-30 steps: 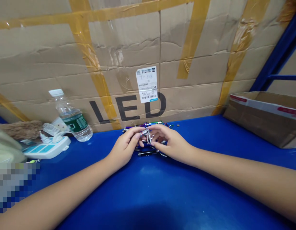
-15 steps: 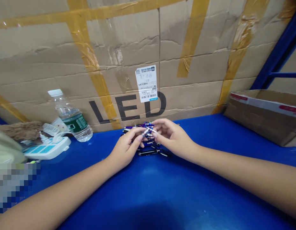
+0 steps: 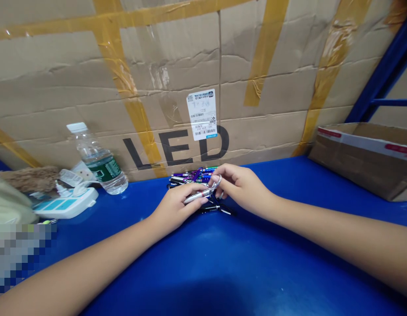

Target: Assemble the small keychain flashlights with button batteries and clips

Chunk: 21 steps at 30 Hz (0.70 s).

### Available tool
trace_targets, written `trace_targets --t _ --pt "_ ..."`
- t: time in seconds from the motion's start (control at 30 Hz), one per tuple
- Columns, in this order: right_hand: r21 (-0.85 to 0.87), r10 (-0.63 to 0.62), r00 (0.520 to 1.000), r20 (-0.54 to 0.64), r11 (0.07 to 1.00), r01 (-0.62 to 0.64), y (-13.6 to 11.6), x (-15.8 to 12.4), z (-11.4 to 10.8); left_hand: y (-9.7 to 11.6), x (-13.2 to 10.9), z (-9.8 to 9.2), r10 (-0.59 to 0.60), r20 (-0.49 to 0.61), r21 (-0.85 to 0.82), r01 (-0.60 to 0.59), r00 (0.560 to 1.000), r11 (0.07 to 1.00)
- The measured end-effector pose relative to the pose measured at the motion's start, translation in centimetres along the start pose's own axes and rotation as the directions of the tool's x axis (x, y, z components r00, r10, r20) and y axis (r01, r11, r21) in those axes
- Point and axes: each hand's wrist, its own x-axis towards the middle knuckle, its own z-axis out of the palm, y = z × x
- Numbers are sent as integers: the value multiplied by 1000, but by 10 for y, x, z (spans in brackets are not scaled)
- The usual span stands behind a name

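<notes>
Between thumb and fingers, my left hand [image 3: 175,205] grips a slim silver cylinder [image 3: 197,195] with a small clip part at its right end. My right hand [image 3: 244,186] pinches a silver ring [image 3: 217,181] joined to that end. Behind and beneath both hands lies a pile of slim metallic cylinders [image 3: 190,176] in purple, silver, green and blue. A black one [image 3: 210,209] lies at the pile's near edge, on the blue table surface [image 3: 203,263]. The fingers hide part of the pile.
A water bottle [image 3: 102,164] and a white power strip [image 3: 66,202] stand at the left, near a brown furry item [image 3: 32,177]. An open cardboard box [image 3: 361,162] sits at the right. A big taped carton [image 3: 157,105] rises behind the table.
The silver cylinder now shows more fully between my hands, and the ring shows in my right fingers. My left hand has turned flatter and moved slightly nearer. More of the pile is uncovered.
</notes>
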Motion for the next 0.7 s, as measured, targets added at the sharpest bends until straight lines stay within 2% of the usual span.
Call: trace_targets --t 0.07,0.13,0.27,0.37,0.43,0.5,0.6,0.7 --pt "-13 36 998 48 999 -35 0 0 0 1 0 0 -6 -9 5 6 1000 1000" --pt "-78 24 997 70 997 -19 -1 1 0 2 0 0 0 4 13 0 1000 1000" --pt "-311 -152 984 89 935 173 -4 0 -1 5 -1 -1 17 47 31 -18 999 999" --pt "-454 -271 944 189 828 329 -4 -1 -1 7 -1 -2 -3 66 7 2 998 1000" --pt "-480 -280 926 252 795 371 -3 -1 -1 7 -1 -2 -40 69 -30 42 997 999" --pt "-438 -281 915 288 811 387 -2 -1 -2 7 -1 -2 -76 63 -75 81 995 994" --pt "-301 -224 932 284 902 309 -2 0 -1 7 -1 -1 -117 52 -170 124 992 978" --pt "-96 -32 966 255 994 58 -1 0 3 7 -2 -1 -159 34 -257 163 987 953"
